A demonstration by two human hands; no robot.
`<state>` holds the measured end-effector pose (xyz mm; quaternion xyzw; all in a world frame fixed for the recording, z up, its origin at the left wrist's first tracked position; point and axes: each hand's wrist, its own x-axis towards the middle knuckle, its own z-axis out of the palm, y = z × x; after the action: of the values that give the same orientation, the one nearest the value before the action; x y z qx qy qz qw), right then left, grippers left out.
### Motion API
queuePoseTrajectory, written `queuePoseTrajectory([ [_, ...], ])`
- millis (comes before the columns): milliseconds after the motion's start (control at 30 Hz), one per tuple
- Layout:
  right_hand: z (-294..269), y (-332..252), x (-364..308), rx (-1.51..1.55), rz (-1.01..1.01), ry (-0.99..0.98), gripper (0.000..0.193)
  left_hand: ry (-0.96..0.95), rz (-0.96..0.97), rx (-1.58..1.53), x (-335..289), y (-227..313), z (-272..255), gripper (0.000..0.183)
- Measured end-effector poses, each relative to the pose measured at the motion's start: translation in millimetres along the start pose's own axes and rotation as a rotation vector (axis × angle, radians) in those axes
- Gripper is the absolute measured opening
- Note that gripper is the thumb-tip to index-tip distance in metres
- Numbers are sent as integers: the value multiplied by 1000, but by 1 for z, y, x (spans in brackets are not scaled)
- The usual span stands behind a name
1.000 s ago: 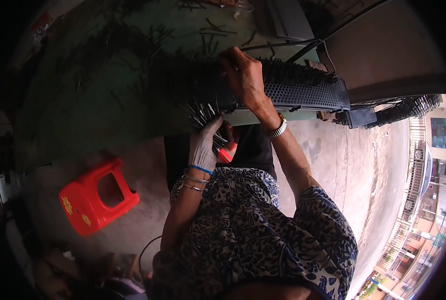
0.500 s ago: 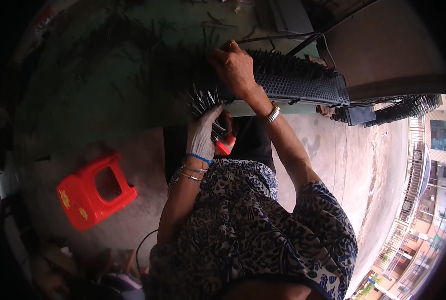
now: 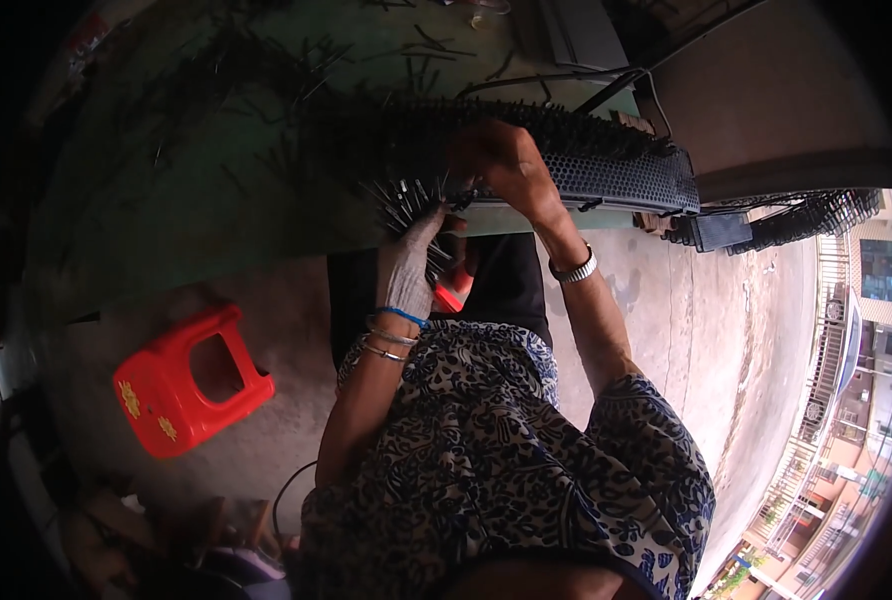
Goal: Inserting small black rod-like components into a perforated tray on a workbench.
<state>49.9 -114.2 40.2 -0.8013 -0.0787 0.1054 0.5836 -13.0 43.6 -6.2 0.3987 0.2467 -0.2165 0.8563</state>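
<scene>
My left hand (image 3: 406,262), in a whitish fabric glove, grips a bunch of thin dark strips (image 3: 406,205) whose ends fan out away from me. My bare right hand (image 3: 514,165) hovers just right of the bunch with its fingers curled together. Those fingers are dark and slightly blurred, so what they pinch, if anything, is too small to make out. Behind and beside the right hand lies a long black panel full of holes (image 3: 616,180). Rows of dark upright strips (image 3: 576,128) stand along its far side.
Loose dark strips (image 3: 431,45) lie scattered over the green tabletop (image 3: 216,210). A red plastic stool (image 3: 181,390) stands on the floor at the left. A dark frame with many thin bars (image 3: 806,222) is at the right, beyond the panel.
My right hand has come back from the strips on the panel's far side, moving toward me and slightly right, close to the bunch. My left hand has barely moved.
</scene>
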Motion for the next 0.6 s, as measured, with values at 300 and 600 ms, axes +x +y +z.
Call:
queuePoseTrajectory([
  [300,8,21,32,-368,-458,727,8,6,60,79,-8,6,9,16],
  [600,20,30,30,-509,-400,648,12,-106,88,182,-4,-1,4,18],
])
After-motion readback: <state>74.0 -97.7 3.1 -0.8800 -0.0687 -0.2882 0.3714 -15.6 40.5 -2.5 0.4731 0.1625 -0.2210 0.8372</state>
